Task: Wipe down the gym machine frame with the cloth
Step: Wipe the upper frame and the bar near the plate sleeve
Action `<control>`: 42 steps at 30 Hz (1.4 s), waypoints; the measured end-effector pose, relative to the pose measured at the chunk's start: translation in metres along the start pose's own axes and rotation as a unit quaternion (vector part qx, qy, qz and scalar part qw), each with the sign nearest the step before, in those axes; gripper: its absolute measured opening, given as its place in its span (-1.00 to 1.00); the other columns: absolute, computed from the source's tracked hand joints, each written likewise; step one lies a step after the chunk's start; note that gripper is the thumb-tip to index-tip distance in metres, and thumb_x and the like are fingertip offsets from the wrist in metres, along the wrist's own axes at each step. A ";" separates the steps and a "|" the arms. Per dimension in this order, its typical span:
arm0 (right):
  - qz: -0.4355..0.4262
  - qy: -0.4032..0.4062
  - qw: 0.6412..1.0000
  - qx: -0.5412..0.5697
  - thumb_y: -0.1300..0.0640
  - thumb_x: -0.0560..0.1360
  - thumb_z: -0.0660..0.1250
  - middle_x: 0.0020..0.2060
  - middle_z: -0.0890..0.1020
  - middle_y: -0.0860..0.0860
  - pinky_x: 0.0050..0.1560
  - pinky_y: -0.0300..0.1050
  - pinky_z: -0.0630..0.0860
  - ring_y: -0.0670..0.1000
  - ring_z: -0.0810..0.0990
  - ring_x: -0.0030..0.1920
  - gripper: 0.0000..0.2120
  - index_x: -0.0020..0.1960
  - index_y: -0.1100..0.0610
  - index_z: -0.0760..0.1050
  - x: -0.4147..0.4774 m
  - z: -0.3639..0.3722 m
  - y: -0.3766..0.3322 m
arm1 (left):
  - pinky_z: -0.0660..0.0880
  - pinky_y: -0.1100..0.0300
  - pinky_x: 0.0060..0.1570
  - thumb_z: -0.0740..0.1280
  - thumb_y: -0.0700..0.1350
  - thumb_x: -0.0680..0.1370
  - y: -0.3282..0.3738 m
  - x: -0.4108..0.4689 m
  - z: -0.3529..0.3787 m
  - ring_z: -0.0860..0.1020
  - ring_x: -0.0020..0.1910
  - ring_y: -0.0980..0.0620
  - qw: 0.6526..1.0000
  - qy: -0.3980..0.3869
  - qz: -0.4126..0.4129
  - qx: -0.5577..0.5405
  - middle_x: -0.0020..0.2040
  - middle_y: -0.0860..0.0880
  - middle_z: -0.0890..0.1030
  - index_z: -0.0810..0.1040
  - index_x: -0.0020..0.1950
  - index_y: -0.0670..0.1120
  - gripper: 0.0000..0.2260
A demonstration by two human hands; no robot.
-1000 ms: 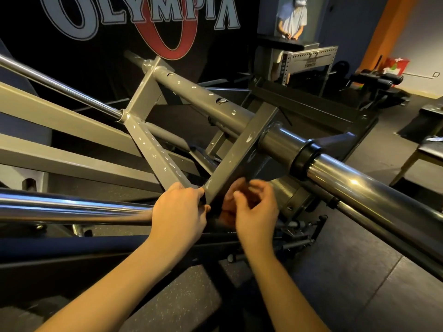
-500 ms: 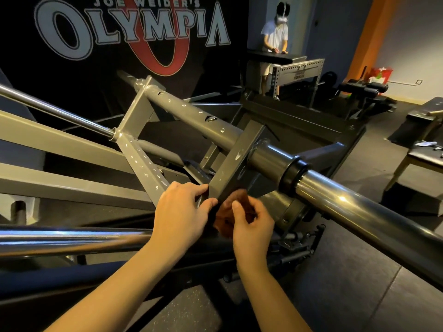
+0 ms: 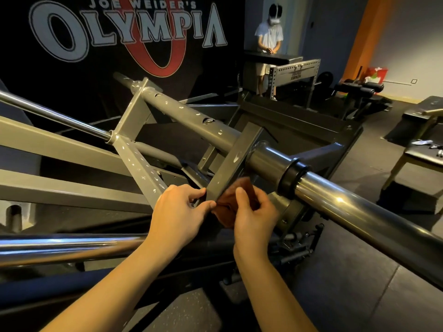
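Looking down at a big grey gym machine frame [image 3: 72, 149] that fills most of the view, all angled beams and tubes with little pale marks and holes along them. Behind it is a black wall banner [image 3: 72, 75] with large grey lettering over a red ring. A thick shiny steel bar [image 3: 359, 213] runs down toward the right edge, and a second chrome bar [image 3: 60, 248] lies across the lower left. Dark rubber floor [image 3: 359, 295] underneath. Way at the back, another person [image 3: 268, 34] in a white shirt stands behind a black pad and a perforated rack.

The action is at a flat bar [image 3: 233, 161] of the frame that slants down from the thick tube toward the camera. Left hand [image 3: 178, 212] is at its lower end, thumb and first finger pinched on the bottom corner, the rest curled. Can't tell if that thumb also catches the edge of the cloth [image 3: 226, 210].

Right hand [image 3: 255, 219] has the cloth, a small reddish-brown rag, bunched against the lower right edge of that flat bar, right between the two hands. Its fingers [image 3: 240, 197] are clamped on the rag: the first finger lies straight up along it, pressing it on the metal, and the others wrap behind.
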State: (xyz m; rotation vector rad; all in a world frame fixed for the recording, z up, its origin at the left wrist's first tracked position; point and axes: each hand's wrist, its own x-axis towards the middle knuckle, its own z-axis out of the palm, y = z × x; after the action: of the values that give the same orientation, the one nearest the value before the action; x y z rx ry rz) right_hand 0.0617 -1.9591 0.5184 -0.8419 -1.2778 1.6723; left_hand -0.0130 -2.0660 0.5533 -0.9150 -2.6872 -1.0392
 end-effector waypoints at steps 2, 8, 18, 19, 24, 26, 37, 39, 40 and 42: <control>-0.021 -0.010 1.000 0.010 0.07 0.60 0.38 0.02 0.65 -0.15 0.19 -0.08 0.57 -0.16 0.62 0.09 -0.88 0.07 -0.14 0.56 0.000 0.005 -0.007 | 0.52 0.04 0.18 0.49 0.09 0.51 -0.001 0.001 0.001 0.57 0.16 0.05 1.000 0.003 0.001 0.002 0.09 0.06 0.67 0.66 0.30 0.05 -0.63; 0.023 0.029 0.999 0.029 0.12 0.60 0.39 0.03 0.66 -0.07 0.23 0.12 0.60 -0.08 0.64 0.09 -0.90 0.09 -0.03 0.58 0.004 0.002 -0.006 | 0.52 0.06 0.12 0.52 0.07 0.49 0.001 0.000 -0.001 0.58 0.10 0.05 1.000 -0.001 -0.001 -0.018 0.04 0.06 0.68 0.68 0.25 0.04 -0.65; 0.068 0.022 0.995 0.064 0.11 0.58 0.41 0.06 0.67 -0.03 0.12 0.06 0.64 0.00 0.65 0.11 -0.83 0.17 0.06 0.60 0.008 0.006 -0.015 | 0.51 0.09 0.09 0.51 0.04 0.50 0.000 0.001 -0.001 0.57 0.05 0.08 0.999 -0.003 0.001 -0.040 0.02 0.07 0.67 0.68 0.26 0.01 -0.65; 0.067 0.017 0.994 0.080 0.11 0.58 0.41 0.06 0.68 -0.03 0.11 0.02 0.63 -0.02 0.66 0.10 -0.80 0.19 0.07 0.61 0.010 0.008 -0.019 | 0.53 0.07 0.09 0.51 0.05 0.50 0.000 0.001 -0.001 0.58 0.04 0.08 0.999 -0.005 0.000 -0.040 0.01 0.08 0.67 0.68 0.25 0.01 -0.66; 0.097 0.028 0.994 0.045 0.09 0.57 0.41 0.04 0.68 0.01 0.08 0.05 0.65 0.04 0.66 0.11 -0.83 0.16 0.08 0.60 0.006 0.003 -0.006 | 0.54 0.03 0.12 0.51 0.04 0.50 -0.003 0.001 -0.002 0.59 0.03 0.08 0.999 -0.015 0.004 -0.043 0.00 0.08 0.67 0.69 0.25 0.01 -0.66; 0.118 0.028 0.992 0.046 0.10 0.56 0.43 0.03 0.68 0.04 0.07 0.12 0.65 0.08 0.66 0.10 -0.85 0.11 0.08 0.61 0.004 -0.001 -0.002 | 0.52 0.05 0.10 0.52 0.03 0.50 -0.002 0.001 -0.003 0.58 0.04 0.08 0.999 -0.012 0.005 -0.045 0.01 0.07 0.68 0.68 0.25 0.00 -0.66; 0.108 0.016 0.994 0.030 0.05 0.52 0.46 -0.01 0.70 0.05 0.07 0.26 0.65 0.08 0.68 0.05 -0.86 0.05 0.07 0.63 0.007 -0.001 -0.005 | 0.55 -0.02 0.09 0.51 0.06 0.49 -0.006 0.000 -0.001 0.57 0.02 0.10 0.998 -0.007 0.014 -0.062 -0.04 0.13 0.65 0.69 0.24 0.03 -0.66; 0.084 0.010 0.996 0.037 0.03 0.52 0.48 0.00 0.70 0.03 0.11 0.19 0.65 0.05 0.68 0.05 -0.83 0.06 0.08 0.64 0.010 0.005 -0.012 | 0.55 -0.03 0.08 0.50 0.06 0.49 -0.007 0.001 0.001 0.57 0.01 0.10 0.998 -0.003 0.019 -0.064 -0.05 0.13 0.65 0.70 0.23 0.04 -0.68; 0.081 0.014 0.995 0.051 0.02 0.51 0.48 0.00 0.71 0.03 0.13 0.17 0.64 0.06 0.69 0.06 -0.81 0.07 0.08 0.65 0.012 0.009 -0.016 | 0.55 -0.03 0.09 0.50 0.06 0.50 -0.007 0.002 0.002 0.56 0.02 0.10 0.998 -0.004 0.021 -0.061 -0.03 0.13 0.65 0.70 0.23 0.05 -0.68; 0.099 0.030 0.992 0.078 0.03 0.51 0.48 0.01 0.71 0.01 0.17 0.14 0.62 0.06 0.68 0.09 -0.82 0.06 0.07 0.64 0.016 0.011 -0.021 | 0.54 -0.02 0.11 0.50 0.05 0.50 -0.006 0.002 0.001 0.56 0.04 0.09 0.998 -0.011 0.016 -0.060 -0.01 0.12 0.65 0.69 0.24 0.05 -0.68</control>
State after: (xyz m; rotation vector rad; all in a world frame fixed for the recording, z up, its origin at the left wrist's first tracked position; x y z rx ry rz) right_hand 0.0503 -1.9463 0.5415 -0.9411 -1.0343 1.8617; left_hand -0.0182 -2.0685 0.5497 -0.9909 -2.6427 -1.2034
